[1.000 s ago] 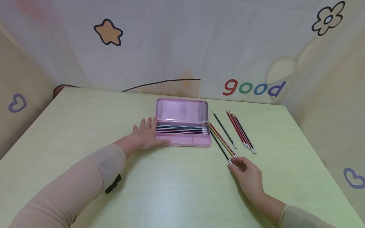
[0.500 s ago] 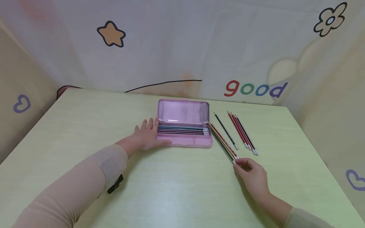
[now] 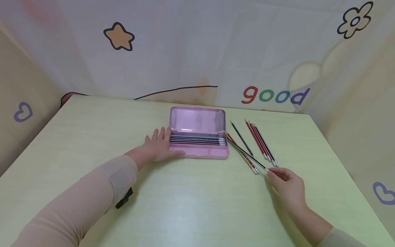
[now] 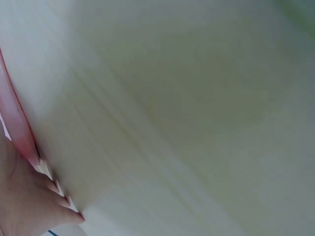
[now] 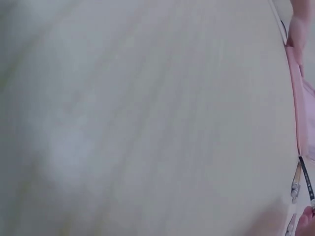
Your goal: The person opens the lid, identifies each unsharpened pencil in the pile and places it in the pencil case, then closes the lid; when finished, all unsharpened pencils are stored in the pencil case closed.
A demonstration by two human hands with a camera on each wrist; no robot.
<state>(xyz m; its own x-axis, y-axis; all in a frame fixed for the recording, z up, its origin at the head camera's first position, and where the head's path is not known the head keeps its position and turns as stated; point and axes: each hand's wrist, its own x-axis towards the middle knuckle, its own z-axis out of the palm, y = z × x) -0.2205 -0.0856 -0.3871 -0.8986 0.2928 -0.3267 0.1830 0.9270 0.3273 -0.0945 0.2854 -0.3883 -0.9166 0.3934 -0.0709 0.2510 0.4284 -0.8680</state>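
Observation:
An open pink pencil case [image 3: 197,154] lies mid-table with several pencils [image 3: 197,140] in its tray. My left hand [image 3: 158,147] lies flat against the case's left end, fingers straight; the left wrist view shows that hand [image 4: 24,206] beside the pink edge [image 4: 17,125]. My right hand [image 3: 285,183] pinches the eraser end of a dark pencil [image 3: 247,153], which slants up-left toward the case's right corner. Two more pencils [image 3: 245,158] lie under it. In the right wrist view the pencil ends [image 5: 305,179] and the case edge [image 5: 298,108] show at the right.
A single dark pencil [image 3: 242,139] and a group of red and dark pencils [image 3: 261,143] lie right of the case on the pale green table [image 3: 191,202]. Patterned walls close in behind and on both sides.
My right hand has moved right and slightly up, swinging the eraser end of the dark pencil away from the two beside it. The left hand has stayed put.

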